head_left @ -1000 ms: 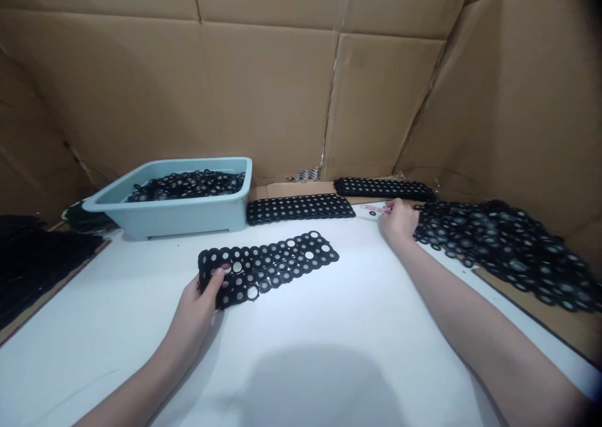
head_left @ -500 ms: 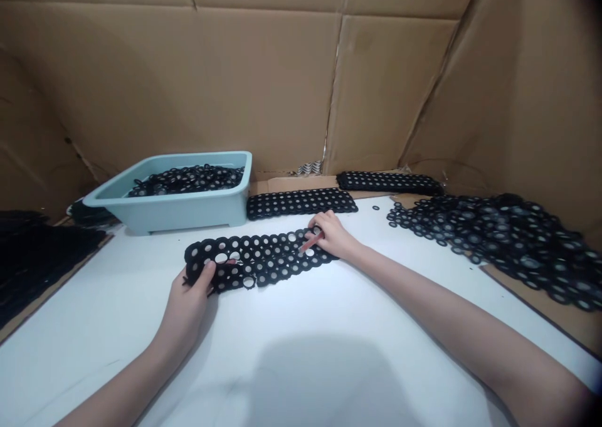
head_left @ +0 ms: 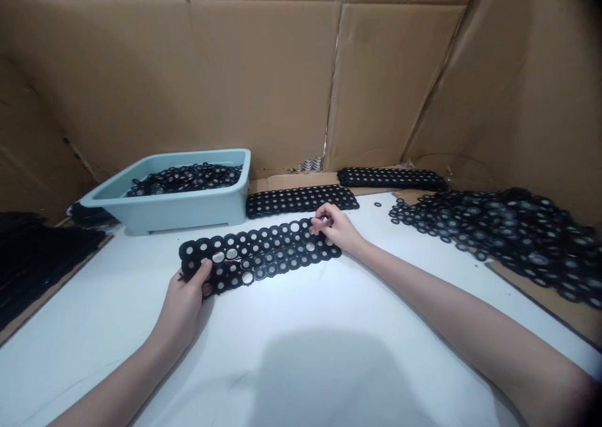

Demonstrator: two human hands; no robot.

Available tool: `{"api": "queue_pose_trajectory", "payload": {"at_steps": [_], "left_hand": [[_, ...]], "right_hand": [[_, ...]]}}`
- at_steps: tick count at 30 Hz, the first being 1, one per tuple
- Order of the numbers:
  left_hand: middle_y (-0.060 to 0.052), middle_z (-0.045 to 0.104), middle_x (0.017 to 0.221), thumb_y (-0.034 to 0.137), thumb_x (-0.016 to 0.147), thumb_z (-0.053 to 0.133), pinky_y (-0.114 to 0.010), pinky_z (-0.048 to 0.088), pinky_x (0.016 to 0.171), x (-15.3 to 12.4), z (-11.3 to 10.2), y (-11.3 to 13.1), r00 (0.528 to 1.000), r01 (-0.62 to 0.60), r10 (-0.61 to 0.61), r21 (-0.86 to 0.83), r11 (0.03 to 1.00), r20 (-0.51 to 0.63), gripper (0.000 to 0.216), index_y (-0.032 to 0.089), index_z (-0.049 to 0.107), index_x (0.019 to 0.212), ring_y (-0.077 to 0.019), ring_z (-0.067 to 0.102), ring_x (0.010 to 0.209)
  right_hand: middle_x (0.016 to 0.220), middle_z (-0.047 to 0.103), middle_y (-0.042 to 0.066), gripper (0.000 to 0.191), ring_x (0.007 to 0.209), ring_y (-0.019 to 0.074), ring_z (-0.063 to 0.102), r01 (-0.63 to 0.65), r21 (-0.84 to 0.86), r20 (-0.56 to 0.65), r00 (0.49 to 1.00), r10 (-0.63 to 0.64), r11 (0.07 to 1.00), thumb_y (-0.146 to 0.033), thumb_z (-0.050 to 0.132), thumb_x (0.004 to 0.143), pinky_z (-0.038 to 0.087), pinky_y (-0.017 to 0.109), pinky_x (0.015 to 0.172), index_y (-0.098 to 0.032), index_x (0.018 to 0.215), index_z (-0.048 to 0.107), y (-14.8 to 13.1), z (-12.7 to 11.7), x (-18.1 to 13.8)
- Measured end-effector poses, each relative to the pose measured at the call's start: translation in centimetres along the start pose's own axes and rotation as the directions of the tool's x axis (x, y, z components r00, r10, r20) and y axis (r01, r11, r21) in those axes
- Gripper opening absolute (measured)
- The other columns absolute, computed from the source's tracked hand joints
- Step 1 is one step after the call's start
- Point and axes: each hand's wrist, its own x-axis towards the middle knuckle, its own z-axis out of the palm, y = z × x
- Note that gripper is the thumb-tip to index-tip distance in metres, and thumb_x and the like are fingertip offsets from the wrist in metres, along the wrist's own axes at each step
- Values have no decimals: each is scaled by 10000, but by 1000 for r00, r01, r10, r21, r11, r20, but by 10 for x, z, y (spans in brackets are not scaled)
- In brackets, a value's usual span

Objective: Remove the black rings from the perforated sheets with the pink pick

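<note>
**Head view.** One strip of linked black rings [head_left: 258,254] lay flat on the white table [head_left: 282,352], running roughly left to right, its rings set with pale centres. This strip was the item in hand.

The left hand [head_left: 183,301] was at the strip's left end, at 7 o'clock from its middle. Its fingers [head_left: 202,269] were closed, holding that end.

The right hand [head_left: 332,226] was at the strip's right end, at 3 o'clock. Its thumb and forefinger were pinched narrow at the upper edge. Whether they held a ring could not be determined.

Counted from the strip's middle, using the same clock:

- One pale blue tub [head_left: 164,219] stood at 10 o'clock, holding a heap of black rings [head_left: 185,179]; the count was not determinable.
- Two further strips lay beyond: one [head_left: 296,201] at 12 o'clock, just behind the held strip but not touching it, and one [head_left: 392,178] at 1 o'clock.
- One loose ring [head_left: 377,204] lay alone at 2 o'clock.
- One large pile of loose rings [head_left: 493,239] lay at 3 o'clock, too many to count.
- One dark stack [head_left: 37,264] lay at 9 o'clock, its contents unclear.

Cardboard walls [head_left: 188,82] enclosed the back and sides.
</note>
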Motion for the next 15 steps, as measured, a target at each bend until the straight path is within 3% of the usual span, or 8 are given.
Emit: {"api": "queue_pose_trajectory", "payload": {"at_steps": [9,15], "left_hand": [[-3,652,853,256,643,629,-153,426,512,1,2,4,999,20,-21,-15,1000,-28,175,174,634,798,-111,563,698],[42,658,876,209,662,618,-122,425,555,-2,3,8,996,89,-90,-27,996,-4,190,196,633,851,-87,557,727]], "right_hand": [[647,436,-22,170,576,116,409,-100,256,-74,990,123,961,-351,453,782,352,246,543,-196,713,445,-20,-1,2],[643,462,-22,180,621,124,459,-104,322,-118,982,148,941,-373,458,779,367,246,577,-203,723,442,-15,0,4]]}}
